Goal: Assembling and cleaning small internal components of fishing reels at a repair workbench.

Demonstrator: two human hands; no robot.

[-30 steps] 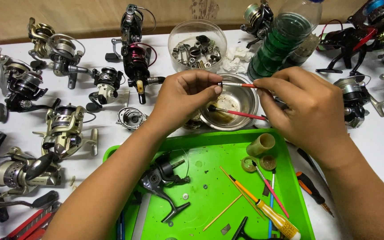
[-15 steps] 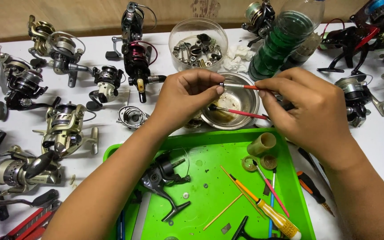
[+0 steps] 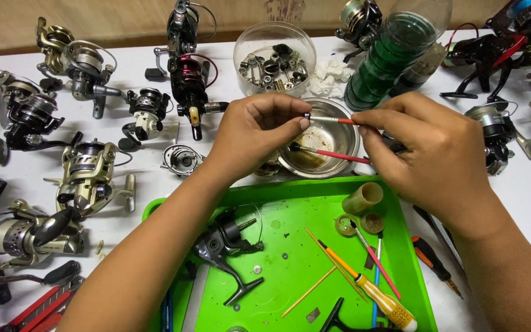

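My left hand (image 3: 258, 136) pinches a small part at its fingertips, above a steel bowl (image 3: 327, 142). My right hand (image 3: 428, 157) holds a thin red-handled brush (image 3: 333, 120) whose tip touches that part. A second red brush (image 3: 330, 154) leans in the bowl, its bristles in brownish liquid. Below the hands lies a green tray (image 3: 302, 252) with a stripped black reel body (image 3: 224, 243), a small gear (image 3: 257, 268) and a yellow-handled screwdriver (image 3: 370, 290).
Many fishing reels (image 3: 87, 169) crowd the white table on the left and far right. A clear bowl of metal parts (image 3: 274, 58) and a green plastic bottle (image 3: 394, 52) stand behind. A red-handled tool (image 3: 38, 305) lies at lower left, an orange screwdriver (image 3: 434, 261) at right of the tray.
Both hands stay over the bowl; the brush in my right hand has shifted only slightly against the part held by my left.
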